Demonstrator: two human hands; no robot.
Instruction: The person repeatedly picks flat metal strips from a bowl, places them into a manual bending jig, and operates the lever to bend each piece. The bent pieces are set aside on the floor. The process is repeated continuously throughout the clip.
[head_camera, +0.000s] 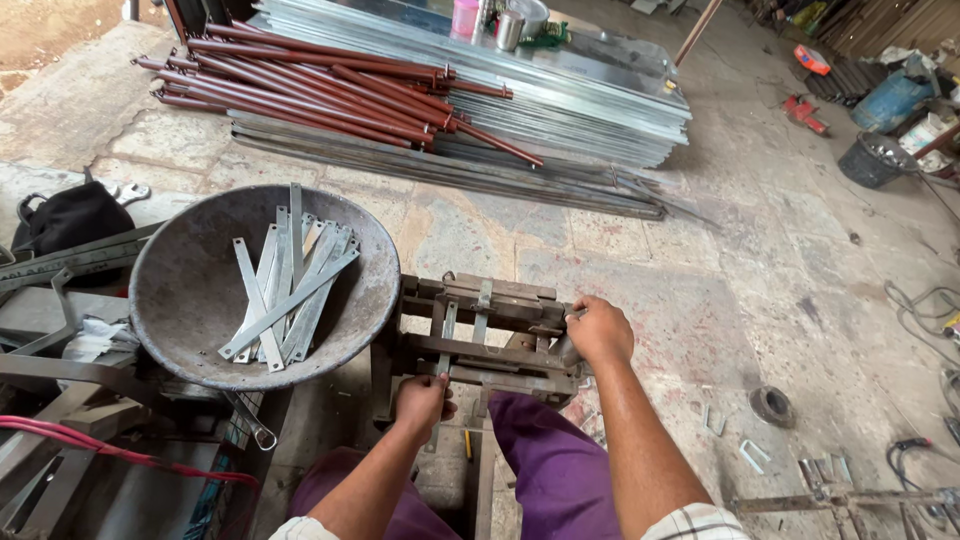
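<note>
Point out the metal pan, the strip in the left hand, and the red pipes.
metal pan (180, 300), head view, bare inner wall left of the strips.
strip (446, 340), head view, flat part above the left hand (422, 400).
red pipes (320, 95), head view, middle of the bundle.

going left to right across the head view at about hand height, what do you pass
black bag → round metal pan holding flat metal strips → left hand → rusty metal jig → right hand → small dark ring on the floor

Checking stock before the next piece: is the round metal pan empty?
No, the round metal pan holds a loose pile of flat metal strips lying crossed over one another.
</note>
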